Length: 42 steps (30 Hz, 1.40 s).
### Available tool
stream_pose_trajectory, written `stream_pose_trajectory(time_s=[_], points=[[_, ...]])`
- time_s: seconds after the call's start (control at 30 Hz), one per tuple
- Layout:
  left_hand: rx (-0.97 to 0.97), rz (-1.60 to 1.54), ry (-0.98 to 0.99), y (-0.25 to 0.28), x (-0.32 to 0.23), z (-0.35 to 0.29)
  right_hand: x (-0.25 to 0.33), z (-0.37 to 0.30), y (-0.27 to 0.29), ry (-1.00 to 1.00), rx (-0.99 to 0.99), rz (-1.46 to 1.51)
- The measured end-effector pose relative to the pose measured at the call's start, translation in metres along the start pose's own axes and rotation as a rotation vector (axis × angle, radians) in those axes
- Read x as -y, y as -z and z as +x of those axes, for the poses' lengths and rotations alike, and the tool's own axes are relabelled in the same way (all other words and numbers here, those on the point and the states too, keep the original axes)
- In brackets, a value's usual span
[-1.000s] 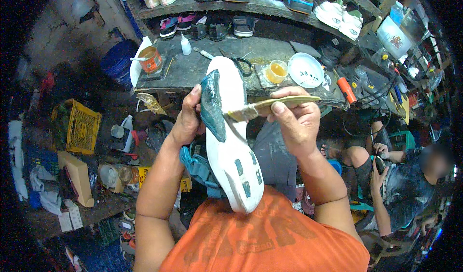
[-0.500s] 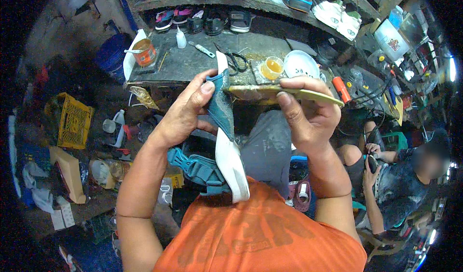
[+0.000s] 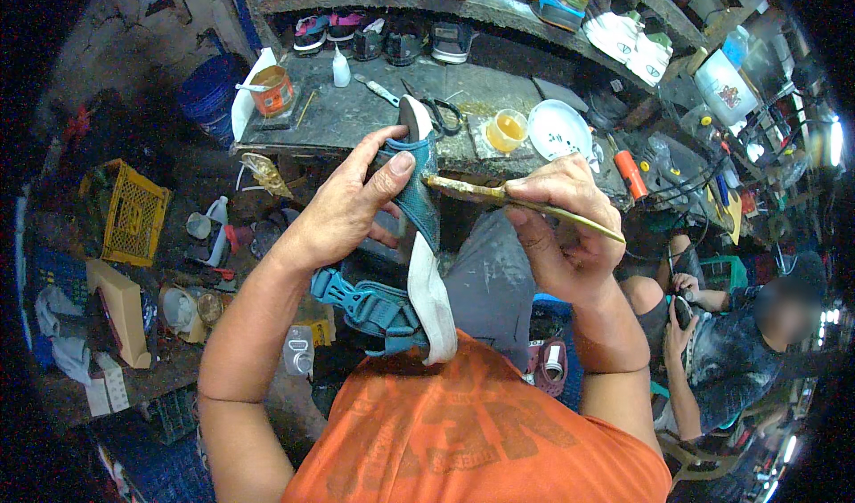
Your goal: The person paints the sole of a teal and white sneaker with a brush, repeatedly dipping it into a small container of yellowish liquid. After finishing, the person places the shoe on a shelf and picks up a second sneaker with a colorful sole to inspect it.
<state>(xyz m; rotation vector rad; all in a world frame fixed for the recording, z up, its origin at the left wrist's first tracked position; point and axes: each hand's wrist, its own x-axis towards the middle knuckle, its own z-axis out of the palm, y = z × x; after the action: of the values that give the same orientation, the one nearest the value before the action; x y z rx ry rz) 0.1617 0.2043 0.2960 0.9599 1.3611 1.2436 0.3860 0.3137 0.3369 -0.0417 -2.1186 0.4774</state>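
My left hand [image 3: 343, 202] is wrapped round the front part of a teal sandal [image 3: 431, 294], its thumb pressed on the mesh strap. The sandal is held on its side, with the white sole edge turned toward my right and a buckled teal ankle strap [image 3: 370, 311] hanging on the left. Between thumb and fingers, my right hand [image 3: 570, 222] grips a flat brush [image 3: 472, 191] with a thin yellowish handle. The brush's crusted tip meets the sandal near the seam of strap and sole; whether it presses there I cannot tell.
On the bench [image 3: 343, 120] stand an orange can [image 3: 272, 93], a white squeeze bottle [image 3: 340, 68], scissors [image 3: 448, 115], a cup of amber liquid [image 3: 506, 130] and a white plate [image 3: 559, 129]. Shoes line the shelf [image 3: 499, 8]. A co-worker [image 3: 726, 351] sits at the right, holding a shoe.
The sandal has tilted, so more of its dark footbed shows at the toe. My right hand has turned the brush, its handle end dropping lower. Both hands keep their hold.
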Motion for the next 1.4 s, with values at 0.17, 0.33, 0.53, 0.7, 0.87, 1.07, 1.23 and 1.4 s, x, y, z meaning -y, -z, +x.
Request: stream_pose_trajectory(time_s=[0.17, 0.33, 0.53, 0.7, 0.87, 1.07, 1.23, 1.4], points=[[0.006, 0.026, 0.014, 0.004, 0.003, 0.001, 0.0, 0.002, 0.0, 0.013, 0.057, -0.032], [0.022, 0.018, 0.049, 0.007, 0.005, 0.002, -0.002, 0.004, 0.001, 0.015, 0.113, -0.05], [0.023, 0.076, 0.088, 0.01, 0.01, 0.007, -0.008, 0.002, -0.003, 0.025, 0.14, -0.049], [0.053, 0.06, 0.149, 0.012, 0.012, 0.007, -0.015, -0.004, -0.008, -0.039, 0.1, -0.01], [0.042, 0.075, 0.141, 0.01, 0.013, 0.008, -0.02, -0.008, -0.01, -0.043, 0.073, 0.027], [0.107, 0.068, 0.178, 0.014, 0.009, 0.008, -0.022, -0.013, -0.01, -0.073, 0.038, 0.061], [0.056, 0.047, 0.138, 0.007, 0.005, 0.007, -0.024, -0.018, -0.01, -0.075, 0.006, 0.082], [-0.009, 0.025, 0.154, -0.001, 0.001, 0.006, -0.024, -0.021, -0.009, -0.083, -0.024, 0.108]])
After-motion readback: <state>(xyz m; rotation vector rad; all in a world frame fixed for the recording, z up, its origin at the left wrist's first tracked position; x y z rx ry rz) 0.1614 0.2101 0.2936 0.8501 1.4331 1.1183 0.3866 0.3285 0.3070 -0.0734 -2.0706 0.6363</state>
